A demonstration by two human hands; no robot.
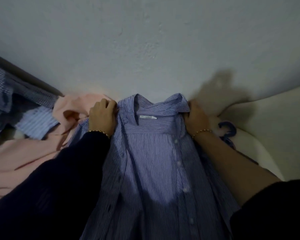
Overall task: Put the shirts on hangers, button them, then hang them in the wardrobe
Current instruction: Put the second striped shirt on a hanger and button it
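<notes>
Striped shirt (151,153): blue and white, unbuttoned and spread open, collar uppermost against the wall (145,49), inner label (147,117) showing. A row of white buttons (179,162) runs down the right front edge. Whether it lies flat or is held up cannot be told.

Left hand (102,115): fingers curled tight on the shirt's left shoulder, beside the collar; beaded bracelet (99,132) at the wrist, dark sleeve below.

Right hand (197,115): fingers clamped on the right collar edge; second bracelet (202,131), forearm bare.

Hanger (229,130): blue, hook visible just beside the right wrist, on the near edge of a white padded surface (275,127).

Pink shirt (24,158): crumpled, touching the left hand's outer side.

Pale striped shirt (36,123) and checked shirt (24,94): heaped at far left.
</notes>
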